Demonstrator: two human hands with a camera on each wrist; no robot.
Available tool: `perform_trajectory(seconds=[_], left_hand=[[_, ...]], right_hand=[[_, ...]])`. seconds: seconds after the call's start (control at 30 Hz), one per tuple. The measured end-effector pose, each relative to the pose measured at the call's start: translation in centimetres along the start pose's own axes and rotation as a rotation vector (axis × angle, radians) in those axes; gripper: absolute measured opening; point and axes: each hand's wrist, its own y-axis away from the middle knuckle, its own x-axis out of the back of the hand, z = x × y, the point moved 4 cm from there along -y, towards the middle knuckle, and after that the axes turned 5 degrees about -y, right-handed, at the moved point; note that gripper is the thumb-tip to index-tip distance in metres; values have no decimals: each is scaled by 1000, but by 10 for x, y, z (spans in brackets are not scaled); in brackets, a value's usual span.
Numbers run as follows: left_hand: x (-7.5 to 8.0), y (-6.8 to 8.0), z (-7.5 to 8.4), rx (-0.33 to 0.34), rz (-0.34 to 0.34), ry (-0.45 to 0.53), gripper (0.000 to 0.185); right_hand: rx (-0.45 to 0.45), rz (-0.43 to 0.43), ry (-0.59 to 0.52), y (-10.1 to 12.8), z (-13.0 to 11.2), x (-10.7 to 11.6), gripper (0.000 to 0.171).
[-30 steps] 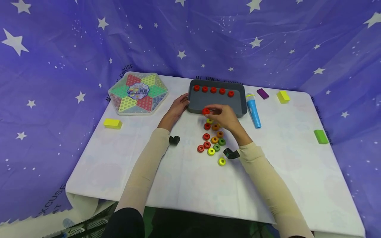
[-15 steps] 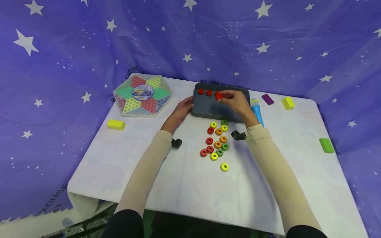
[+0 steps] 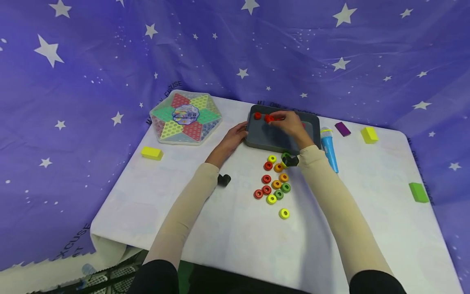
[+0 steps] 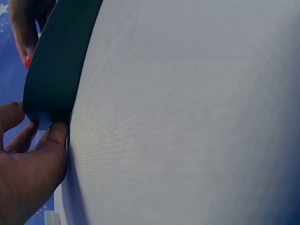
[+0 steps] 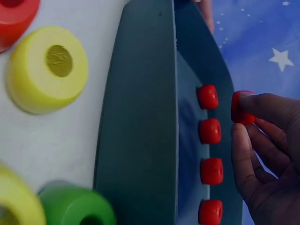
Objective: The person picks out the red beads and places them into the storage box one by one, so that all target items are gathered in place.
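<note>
A dark grey rectangular tray [image 3: 262, 138] lies near the table's far side. My left hand [image 3: 232, 139] grips its left end, thumb [image 4: 54, 147] on the near wall and fingers round the corner. Between thumb and fingers, my right hand [image 5: 272, 154] pinches a red ring bead [image 5: 242, 108] above the tray. Several red beads [image 5: 210, 131] stand in a row inside along the far wall; the right hand hides part of this row in the head view. On the cloth before the tray lie loose ring beads: red [image 3: 266, 179], yellow [image 3: 284, 213], orange [image 3: 277, 185] and green [image 3: 279, 194].
A hexagonal star-patterned board game [image 3: 186, 116] lies at the far left, with a yellow block [image 3: 152, 153] in front of it. Right of the tray are a blue toy microphone [image 3: 329, 151], a purple block [image 3: 342, 129], another yellow block [image 3: 369, 135] and a green block [image 3: 418, 192].
My right hand has carried the red bead from the tray's near edge over to the row at the far wall, then leftward along it. The left hand stays on the tray; the head view has shifted.
</note>
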Motion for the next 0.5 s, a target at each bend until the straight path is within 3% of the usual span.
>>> perform_trajectory(seconds=[0.5], left_hand=[[2, 0, 0, 3, -22, 13, 51]], right_hand=[[-16, -83, 94, -35, -4, -24, 35]])
